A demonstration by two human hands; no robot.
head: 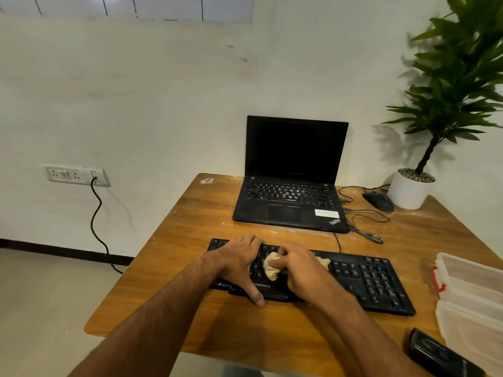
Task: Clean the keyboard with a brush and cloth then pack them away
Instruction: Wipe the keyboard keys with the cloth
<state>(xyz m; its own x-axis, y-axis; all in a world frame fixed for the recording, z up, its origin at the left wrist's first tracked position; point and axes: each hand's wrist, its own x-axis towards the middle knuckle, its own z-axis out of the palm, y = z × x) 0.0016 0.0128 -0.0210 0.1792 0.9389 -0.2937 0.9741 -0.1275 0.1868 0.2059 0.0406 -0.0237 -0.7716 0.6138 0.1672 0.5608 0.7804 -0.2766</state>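
Head view, lower centre: my left hand (pixel 239 263) lies flat steadying the keyboard (pixel 362 278) while my right hand (pixel 302 270) grips the cloth (pixel 270 268); I'd wipe in short, light strokes along the key rows.

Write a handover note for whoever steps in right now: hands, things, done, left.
Left hand: flat on the keyboard, steadying its left end.
Right hand: grip closed on the cloth, pressed to the keys left of middle.
Open plastic box at the table's right edge. Brush: can't pick it out.
Done: wiping under way.
Left: finish wiping, pack brush and cloth away.
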